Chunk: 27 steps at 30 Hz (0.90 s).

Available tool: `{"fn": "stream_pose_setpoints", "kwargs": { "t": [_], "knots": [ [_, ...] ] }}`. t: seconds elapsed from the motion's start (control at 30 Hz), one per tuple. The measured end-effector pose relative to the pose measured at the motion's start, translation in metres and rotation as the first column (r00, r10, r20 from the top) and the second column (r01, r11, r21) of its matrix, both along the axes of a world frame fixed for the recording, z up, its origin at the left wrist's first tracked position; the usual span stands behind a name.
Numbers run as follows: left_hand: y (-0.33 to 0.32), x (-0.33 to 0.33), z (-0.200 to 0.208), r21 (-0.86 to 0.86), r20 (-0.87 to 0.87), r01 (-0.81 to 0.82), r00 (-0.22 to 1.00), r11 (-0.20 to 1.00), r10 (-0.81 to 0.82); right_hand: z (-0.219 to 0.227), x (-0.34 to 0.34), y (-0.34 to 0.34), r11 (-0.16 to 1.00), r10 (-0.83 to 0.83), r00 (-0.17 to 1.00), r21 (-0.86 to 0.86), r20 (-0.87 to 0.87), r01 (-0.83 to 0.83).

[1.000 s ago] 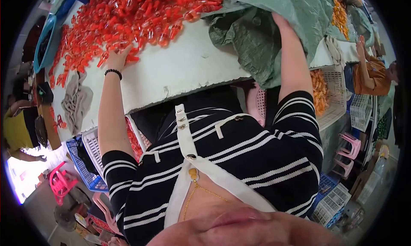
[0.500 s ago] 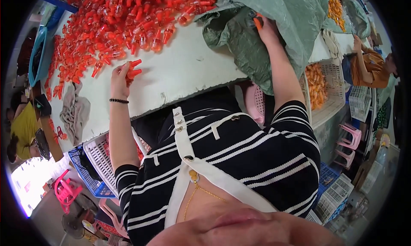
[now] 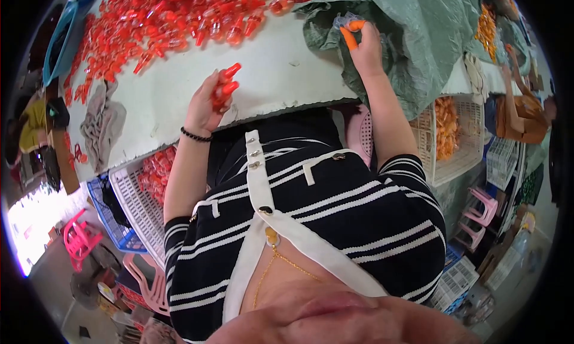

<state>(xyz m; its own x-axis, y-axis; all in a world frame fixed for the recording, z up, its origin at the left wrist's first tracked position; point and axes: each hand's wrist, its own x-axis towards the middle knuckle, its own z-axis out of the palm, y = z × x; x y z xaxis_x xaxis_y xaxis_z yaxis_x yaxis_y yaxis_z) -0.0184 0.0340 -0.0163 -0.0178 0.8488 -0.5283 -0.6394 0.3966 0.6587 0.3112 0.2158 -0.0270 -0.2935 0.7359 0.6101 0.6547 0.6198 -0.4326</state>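
Note:
Over the table's near edge, my left hand [image 3: 205,104] is closed on small red bottles [image 3: 229,81] with pointed tips that stick out past the fingers. My right hand [image 3: 369,54] grips small clear pieces with orange tips [image 3: 350,39] at the mouth of a green plastic bag [image 3: 418,45]. The bag lies crumpled over the table's right part, and its inside is mostly hidden. A wide pile of red-tipped clear bottles [image 3: 185,21] covers the far left of the white table [image 3: 275,75].
A grey cloth [image 3: 101,119] lies at the table's left. Below are a white basket of red pieces [image 3: 134,194] and, at right, a white crate [image 3: 472,137] holding orange pieces [image 3: 446,125]. Another person in brown [image 3: 520,116] sits at far right. A pink stool [image 3: 359,131] stands under the table.
My left hand has moved right and nearer to me, away from the pile, with the red bottles. My right hand has drawn back slightly, showing the orange-tipped pieces more fully. The view has shifted.

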Motion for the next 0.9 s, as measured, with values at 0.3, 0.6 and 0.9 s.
{"fn": "stream_pose_setpoints", "kwargs": {
  "t": [0.3,0.6,0.9],
  "knots": [
    [0.004,0.008,0.009,-0.007,0.001,-0.039,0.999,0.999,0.039,0.016,-0.084,-0.023,0.95,0.267,0.961,0.152,0.066,-0.274],
    [-0.009,0.01,0.021,0.057,-0.276,-0.054,0.959,0.997,0.067,0.028,-0.147,-0.068,0.76,0.62,0.784,-0.272,0.029,-0.591],
    [-0.01,0.005,0.012,-0.003,-0.419,-0.045,0.907,0.999,0.04,0.024,-0.16,-0.077,0.57,0.687,0.679,-0.388,-0.259,-0.724]
  ]
}}
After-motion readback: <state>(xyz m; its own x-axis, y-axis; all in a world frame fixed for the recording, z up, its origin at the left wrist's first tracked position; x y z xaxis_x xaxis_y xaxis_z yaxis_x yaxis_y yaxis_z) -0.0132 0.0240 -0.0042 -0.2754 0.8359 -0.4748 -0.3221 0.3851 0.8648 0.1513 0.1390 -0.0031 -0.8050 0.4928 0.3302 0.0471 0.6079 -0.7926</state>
